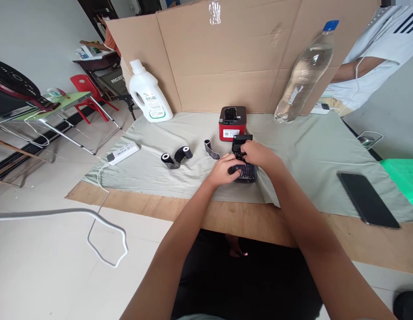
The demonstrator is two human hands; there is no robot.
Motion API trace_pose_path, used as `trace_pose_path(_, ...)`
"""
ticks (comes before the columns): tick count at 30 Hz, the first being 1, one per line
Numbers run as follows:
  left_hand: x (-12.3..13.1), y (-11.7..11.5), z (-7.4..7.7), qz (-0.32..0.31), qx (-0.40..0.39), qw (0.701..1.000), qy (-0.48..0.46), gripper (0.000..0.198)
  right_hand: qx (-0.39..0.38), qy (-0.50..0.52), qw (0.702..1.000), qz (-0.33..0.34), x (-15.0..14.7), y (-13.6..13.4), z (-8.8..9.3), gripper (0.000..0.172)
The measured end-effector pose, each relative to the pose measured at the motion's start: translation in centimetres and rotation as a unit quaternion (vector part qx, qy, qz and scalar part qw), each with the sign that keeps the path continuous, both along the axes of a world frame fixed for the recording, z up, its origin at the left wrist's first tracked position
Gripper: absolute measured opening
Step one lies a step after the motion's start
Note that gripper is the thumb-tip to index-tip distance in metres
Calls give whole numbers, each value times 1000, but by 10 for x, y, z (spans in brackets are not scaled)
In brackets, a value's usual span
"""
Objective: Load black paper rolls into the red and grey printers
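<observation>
A small black printer (246,172) stands near the front of the cloth, its lid (242,141) raised at the back. My left hand (225,169) grips its left side, fingers across the top and thumb lower down. Bent over the opening by the lid are the closed fingers of my right hand (259,153); whatever they pinch is hidden. Just behind sits a red and black box-shaped device (232,123) with a white label. Left of my hands lie a short curled black ribbon strip (211,150) and a black ribbon wound on two white-cored rolls (176,158).
A grey-green cloth (189,178) covers the wooden table. A white power strip (123,153) with a cable lies left, a phone (368,199) right. A white jug (149,95) and a water bottle (306,75) stand before a cardboard screen (226,58). Another person (376,66) is at right.
</observation>
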State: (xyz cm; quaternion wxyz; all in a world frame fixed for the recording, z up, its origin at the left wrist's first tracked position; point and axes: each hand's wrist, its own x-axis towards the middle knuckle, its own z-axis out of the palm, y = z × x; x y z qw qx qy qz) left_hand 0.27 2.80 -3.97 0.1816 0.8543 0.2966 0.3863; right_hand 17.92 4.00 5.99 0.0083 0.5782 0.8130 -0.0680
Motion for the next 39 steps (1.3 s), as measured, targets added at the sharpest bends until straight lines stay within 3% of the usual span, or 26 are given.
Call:
trace_pose_path(8,-2,3,-1,5,-4,1000,15,28,16,-14,999,-34,-7,1,-15,20)
trace_pose_path(13,-2,3,0,-3,-21,1000,-9,29,1,1,999,-40,-3,1,-6,17)
trace_pose_path(19,-2,3,3,-23,-38,998,-37,41,145,99,977,-122,-2,1,5,28)
trace_pose_path(25,-2,4,1,-13,-39,999,-33,51,156,112,974,-118,3,4,1,25)
trace_pose_path(30,-3,-2,6,0,-10,999,-46,57,88,118,988,-42,16,0,10,16)
trace_pose_path(35,-3,-6,11,136,41,989,-51,52,-69,95,993,16,15,-4,11,13)
trace_pose_path(39,2,0,7,193,7,979,-71,40,-130,102,986,15,13,0,10,5)
